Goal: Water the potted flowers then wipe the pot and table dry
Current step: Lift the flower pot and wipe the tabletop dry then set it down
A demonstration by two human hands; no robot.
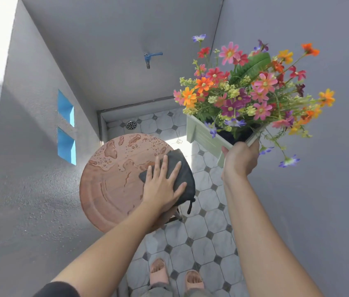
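Head view looks down on a round terracotta-coloured worktop (113,185) standing on an octagon-tiled floor (208,243) between grey walls. Left hand (163,185) lies flat, fingers spread, pressing a dark grey cloth (182,168) onto the worktop's right edge; part of the cloth and a small loop hang past the rim. Right hand (241,160) is closed around a lower corner of the pale green planter (201,136), holding it in the air to the right of the worktop, well clear of it and tilted, with its mixed flowers (250,88) leaning away. Puddles and droplets cover the far half of the worktop; the near half looks streaked but largely wiped. Judgement: watering appears done and table drying is under way, with the far edge outstanding. Risks noted: the one-handed corner grip on a possibly wet, tilted planter could slip, or spill water onto the tiles near the sandalled feet (175,273); a saturated cloth may only smear the puddles; cloth overhang could let it drop off the rim.
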